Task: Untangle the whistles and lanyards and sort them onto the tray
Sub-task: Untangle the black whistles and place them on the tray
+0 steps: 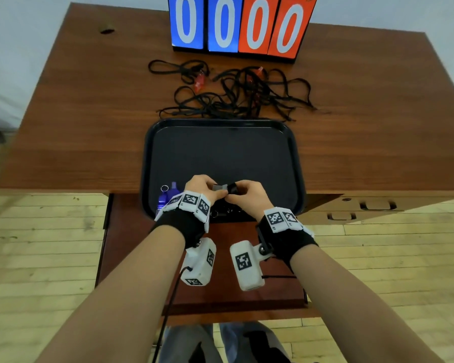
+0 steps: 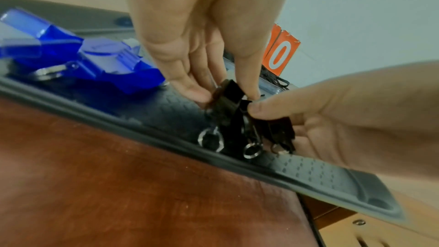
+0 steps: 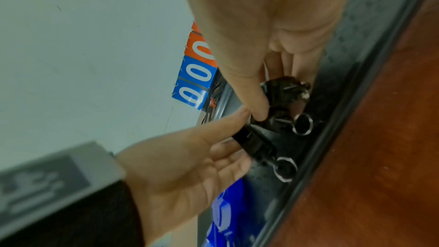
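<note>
A brown wooden table (image 1: 89, 121) carries everything. At its far edge stands a scoreboard (image 1: 240, 24), two blue and two orange cards, each reading zero. A dark tray (image 1: 294, 153) sits at the table's near edge, its near rim overhanging that edge. Between the scoreboard and the tray's far rim lies a tangle of black lanyards (image 1: 241, 95) with red whistles (image 1: 199, 81) caught in it. In the tray's near left corner lie two blue whistles (image 2: 95, 57), touching each other, one with a metal ring. Along the tray's near rim, at its middle, black whistles (image 2: 228, 115) with metal split rings (image 2: 211, 139) are bunched together. The left hand (image 1: 202, 188) pinches one black whistle between thumb and fingertips just above the tray. The right hand (image 1: 247, 196) meets it from the other side, thumb and fingers curled on a neighbouring black whistle. The two hands' fingertips touch over the bunch.
</note>
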Tool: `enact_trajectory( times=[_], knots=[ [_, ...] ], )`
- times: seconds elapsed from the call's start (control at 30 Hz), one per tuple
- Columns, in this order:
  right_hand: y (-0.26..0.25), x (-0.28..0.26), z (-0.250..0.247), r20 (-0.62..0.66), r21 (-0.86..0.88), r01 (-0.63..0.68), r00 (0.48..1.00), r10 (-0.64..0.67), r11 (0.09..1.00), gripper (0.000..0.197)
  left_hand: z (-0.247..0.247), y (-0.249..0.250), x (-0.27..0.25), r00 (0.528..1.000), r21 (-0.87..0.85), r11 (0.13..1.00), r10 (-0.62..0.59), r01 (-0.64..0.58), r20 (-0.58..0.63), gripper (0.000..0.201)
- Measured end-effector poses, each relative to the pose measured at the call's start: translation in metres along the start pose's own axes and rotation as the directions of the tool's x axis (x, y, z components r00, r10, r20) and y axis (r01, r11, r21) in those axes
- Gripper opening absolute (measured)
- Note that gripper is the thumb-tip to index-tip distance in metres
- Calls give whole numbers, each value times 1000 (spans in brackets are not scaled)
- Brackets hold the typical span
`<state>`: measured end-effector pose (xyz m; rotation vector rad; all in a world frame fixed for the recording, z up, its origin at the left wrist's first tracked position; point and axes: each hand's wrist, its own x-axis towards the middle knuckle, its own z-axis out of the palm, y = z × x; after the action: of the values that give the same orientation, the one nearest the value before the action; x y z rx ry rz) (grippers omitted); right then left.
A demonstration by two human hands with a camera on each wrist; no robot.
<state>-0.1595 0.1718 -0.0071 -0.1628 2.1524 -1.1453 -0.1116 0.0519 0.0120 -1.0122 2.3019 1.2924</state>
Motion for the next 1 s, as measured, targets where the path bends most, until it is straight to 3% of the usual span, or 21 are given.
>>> enact_trajectory(
  times=[0.2, 0.43, 0.53, 0.63, 0.87, 1.0],
  knots=[
    [-6, 2, 8, -87, -55, -7, 996, 2, 998, 40, -9, 8, 5, 999, 160, 986, 39, -37, -13, 32],
    [-9, 7, 6, -110, -178, 27, 993, -47, 984, 48, -17, 9, 11, 997, 285, 956, 50, -63, 52, 45],
    [-9, 5, 4, -99, -274, 42, 992, -72, 961, 42, -17, 12, 13, 995, 313, 948, 33, -60, 91, 42],
    [-7, 6, 2, -114, -241, 25, 992, -53, 970, 36, -17, 13, 14, 994, 333, 941, 28, -61, 101, 40],
    [-5, 10, -5, -7, -214, -3, 1000, 1, 977, 31, -20, 16, 22, 990, 398, 911, 60, -106, 127, 43],
    [-11, 21, -12, -81, -138, -58, 996, 47, 989, 19, -34, 28, 33, 995, 323, 942, 77, -95, 66, 30]
  ],
)
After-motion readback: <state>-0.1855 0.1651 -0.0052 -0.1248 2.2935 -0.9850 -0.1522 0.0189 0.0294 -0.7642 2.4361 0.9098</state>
